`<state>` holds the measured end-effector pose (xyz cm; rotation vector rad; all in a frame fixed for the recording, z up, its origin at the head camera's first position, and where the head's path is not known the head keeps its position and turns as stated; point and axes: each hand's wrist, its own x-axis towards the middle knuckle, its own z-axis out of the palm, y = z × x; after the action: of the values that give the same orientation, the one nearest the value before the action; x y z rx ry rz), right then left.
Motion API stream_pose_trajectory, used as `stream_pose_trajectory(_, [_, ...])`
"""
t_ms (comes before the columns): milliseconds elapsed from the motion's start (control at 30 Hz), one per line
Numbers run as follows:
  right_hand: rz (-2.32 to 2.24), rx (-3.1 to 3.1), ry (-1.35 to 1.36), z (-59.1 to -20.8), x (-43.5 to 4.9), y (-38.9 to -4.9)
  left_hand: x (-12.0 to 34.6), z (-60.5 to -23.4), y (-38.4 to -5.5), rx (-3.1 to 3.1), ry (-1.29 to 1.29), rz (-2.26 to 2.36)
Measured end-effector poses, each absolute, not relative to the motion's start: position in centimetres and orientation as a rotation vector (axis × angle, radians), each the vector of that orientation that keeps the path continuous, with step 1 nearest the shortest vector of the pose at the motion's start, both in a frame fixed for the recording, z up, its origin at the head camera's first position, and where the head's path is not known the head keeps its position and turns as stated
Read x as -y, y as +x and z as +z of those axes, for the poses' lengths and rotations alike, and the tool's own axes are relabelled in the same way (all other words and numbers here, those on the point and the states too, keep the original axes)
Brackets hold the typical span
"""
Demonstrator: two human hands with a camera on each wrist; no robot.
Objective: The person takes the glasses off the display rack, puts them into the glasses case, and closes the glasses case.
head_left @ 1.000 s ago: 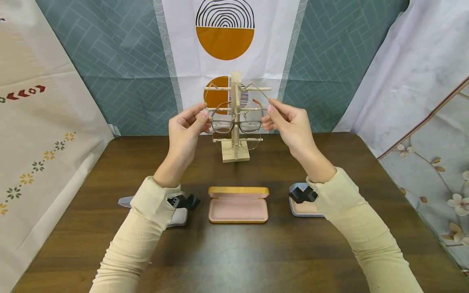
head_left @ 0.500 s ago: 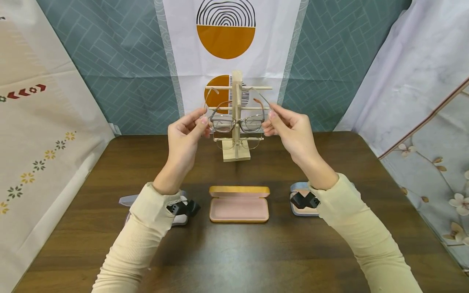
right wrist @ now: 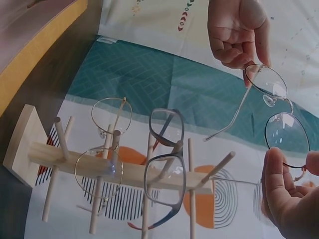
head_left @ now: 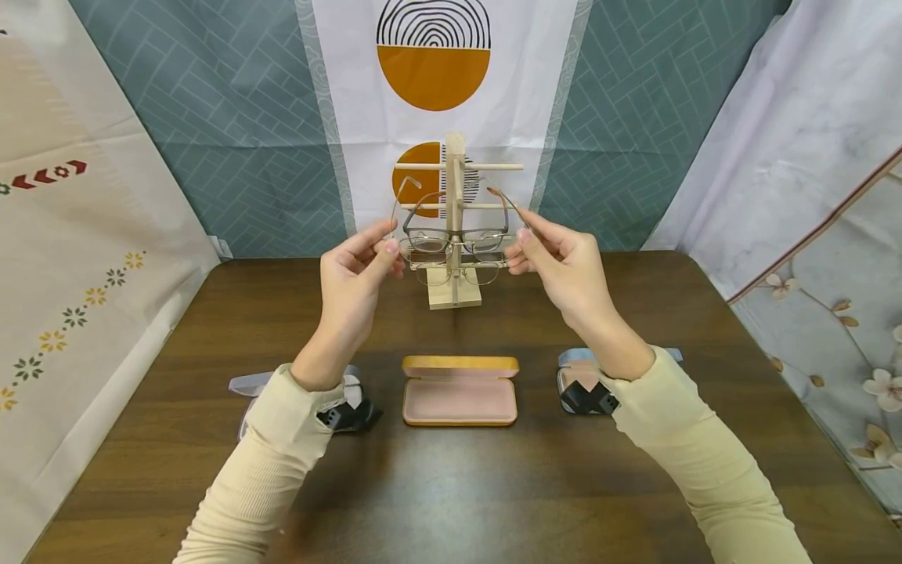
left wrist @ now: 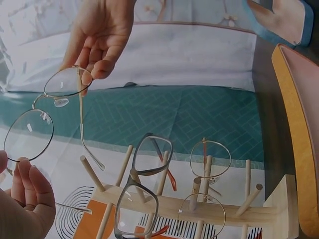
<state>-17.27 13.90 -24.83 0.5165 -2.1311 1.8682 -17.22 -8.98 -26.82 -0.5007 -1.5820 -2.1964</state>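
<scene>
Between both hands is a pair of thin metal-rimmed round eyeglasses (right wrist: 287,139), held apart from the stand with the temples spread toward it. My left hand (head_left: 352,278) pinches one side near the hinge, and my right hand (head_left: 572,274) pinches the other side. Behind them rises a wooden eyeglass stand (head_left: 456,147) with crossing pegs; its top pegs carry no glasses. Lower on it hang dark-framed glasses (left wrist: 152,155) with reddish temple tips, and beneath those, thin gold-rimmed glasses (left wrist: 210,159). In the head view the three pairs overlap.
An open yellow glasses case (head_left: 460,403) with pink lining lies mid-table. To its right an open blue case (head_left: 578,374) is partly covered by the wrist camera. A greyish-lavender case (head_left: 248,384) lies under the left forearm. A patterned cloth (head_left: 268,117) hangs behind the stand.
Both hands have drawn the round glasses away from the stand's top pegs, downward and slightly toward me. The temple tips now sit below the top pegs in the head view. The grip stays the same.
</scene>
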Motion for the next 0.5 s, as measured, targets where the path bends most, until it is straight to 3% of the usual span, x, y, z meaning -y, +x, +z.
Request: stream_pose_trajectory(500, [1.898, 2.115, 0.533, -25.7, -14.3, -16.0, 8.9, -27.8, -16.1, 1.570, -0.526, -2.194])
